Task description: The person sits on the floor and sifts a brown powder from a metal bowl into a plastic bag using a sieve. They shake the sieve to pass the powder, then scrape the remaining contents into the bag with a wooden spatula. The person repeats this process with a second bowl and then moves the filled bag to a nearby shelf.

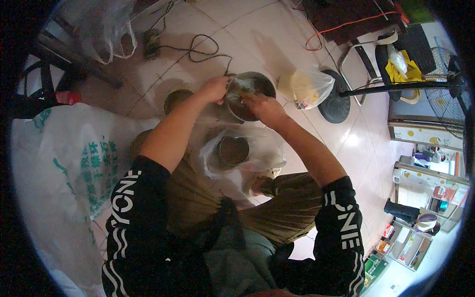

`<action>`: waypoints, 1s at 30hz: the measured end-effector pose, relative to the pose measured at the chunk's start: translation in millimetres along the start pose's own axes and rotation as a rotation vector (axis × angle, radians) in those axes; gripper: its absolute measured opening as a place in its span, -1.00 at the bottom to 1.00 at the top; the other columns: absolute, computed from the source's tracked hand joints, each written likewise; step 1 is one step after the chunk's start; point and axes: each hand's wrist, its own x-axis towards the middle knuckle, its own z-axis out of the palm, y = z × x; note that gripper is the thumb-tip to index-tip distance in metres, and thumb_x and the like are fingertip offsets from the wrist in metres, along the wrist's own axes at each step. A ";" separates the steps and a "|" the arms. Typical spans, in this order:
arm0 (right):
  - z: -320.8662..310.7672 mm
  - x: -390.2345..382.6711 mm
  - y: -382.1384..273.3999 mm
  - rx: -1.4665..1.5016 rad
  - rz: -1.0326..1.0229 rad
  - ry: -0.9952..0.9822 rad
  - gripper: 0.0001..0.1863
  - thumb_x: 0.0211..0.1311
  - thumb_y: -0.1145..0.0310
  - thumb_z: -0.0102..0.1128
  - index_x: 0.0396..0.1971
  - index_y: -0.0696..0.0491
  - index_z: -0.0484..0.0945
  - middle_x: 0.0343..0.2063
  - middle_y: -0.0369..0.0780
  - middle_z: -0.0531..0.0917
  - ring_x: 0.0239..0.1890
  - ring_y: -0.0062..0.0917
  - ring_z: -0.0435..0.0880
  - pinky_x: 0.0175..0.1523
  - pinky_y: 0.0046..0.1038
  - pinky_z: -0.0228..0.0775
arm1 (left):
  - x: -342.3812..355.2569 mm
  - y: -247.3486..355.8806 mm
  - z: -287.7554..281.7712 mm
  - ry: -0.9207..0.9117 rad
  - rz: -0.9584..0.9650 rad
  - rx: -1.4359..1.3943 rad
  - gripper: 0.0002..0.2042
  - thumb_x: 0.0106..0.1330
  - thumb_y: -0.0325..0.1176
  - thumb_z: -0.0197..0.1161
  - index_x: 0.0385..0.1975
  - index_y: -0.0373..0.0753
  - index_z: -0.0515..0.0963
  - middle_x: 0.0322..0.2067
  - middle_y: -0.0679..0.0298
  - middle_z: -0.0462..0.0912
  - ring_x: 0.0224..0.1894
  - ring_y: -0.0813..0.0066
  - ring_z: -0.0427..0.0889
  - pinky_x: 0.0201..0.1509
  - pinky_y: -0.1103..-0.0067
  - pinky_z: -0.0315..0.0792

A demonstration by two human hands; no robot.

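Note:
My left hand (213, 90) is closed on the left side of a round metal pot (255, 81) in front of me. My right hand (260, 106) reaches over the pot's rim with curled fingers inside it; what they grip is too small to make out. A second round container (174, 99) is partly behind my left forearm. Below the pot, between my legs, a clear plastic bag (269, 153) surrounds a round, dark-filled container (233, 151).
A large white sack (69, 158) lies left. Clear bags (309, 86) (116, 34), cords (198, 44), a fan stand (334, 109), a chair (358, 54) and a dark table (354, 20) surround me on the tiled floor. A person (423, 220) is at far right.

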 end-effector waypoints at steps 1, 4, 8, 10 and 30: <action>-1.0 0.9 -1.9 0.035 0.034 -0.075 -0.59 0.16 0.44 0.08 0.06 0.05 0.51 0.06 -0.23 0.55 -0.24 -0.32 0.66 -0.21 -0.31 0.59 | 0.4 -2.7 0.4 0.006 0.002 0.016 -0.72 0.22 -0.50 0.07 -0.08 -0.27 0.56 -0.55 0.12 0.64 -0.63 0.40 0.62 -0.54 0.45 0.51; -12.5 -8.2 -14.2 0.091 0.100 -0.230 -0.58 0.14 0.48 0.06 0.05 0.06 0.51 -0.01 -0.18 0.59 -0.19 -0.28 0.66 -0.16 -0.29 0.58 | -3.8 4.8 -0.5 0.009 -0.019 0.023 -0.72 0.22 -0.51 0.03 -0.09 -0.25 0.56 -0.56 0.13 0.63 -0.64 0.39 0.61 -0.55 0.45 0.51; -20.9 -10.2 -24.0 0.161 0.102 -0.135 -0.59 0.11 0.51 0.05 0.02 0.07 0.54 -0.08 -0.15 0.63 -0.14 -0.25 0.66 -0.12 -0.26 0.57 | -5.4 5.3 -1.8 0.027 -0.008 0.001 -0.71 0.22 -0.52 0.00 -0.10 -0.25 0.57 -0.56 0.14 0.63 -0.64 0.39 0.61 -0.57 0.46 0.50; -17.8 -9.8 -25.3 0.214 0.136 -0.094 -0.59 0.11 0.51 0.06 0.01 0.07 0.55 -0.08 -0.15 0.63 -0.13 -0.24 0.66 -0.11 -0.25 0.56 | -5.9 7.6 -2.8 -0.020 -0.011 -0.042 -0.70 0.21 -0.55 -0.01 -0.09 -0.27 0.56 -0.55 0.13 0.64 -0.65 0.38 0.62 -0.57 0.46 0.50; 2.3 17.2 29.0 0.644 0.674 0.140 -0.68 0.27 0.29 0.17 -0.11 0.20 0.64 -0.66 -0.16 0.65 -0.69 -0.55 0.65 -0.56 -0.49 0.52 | 3.9 -1.4 2.0 -0.044 0.012 -0.023 -0.75 0.20 -0.51 0.10 -0.12 -0.25 0.56 -0.50 0.08 0.66 -0.59 0.29 0.65 -0.52 0.38 0.52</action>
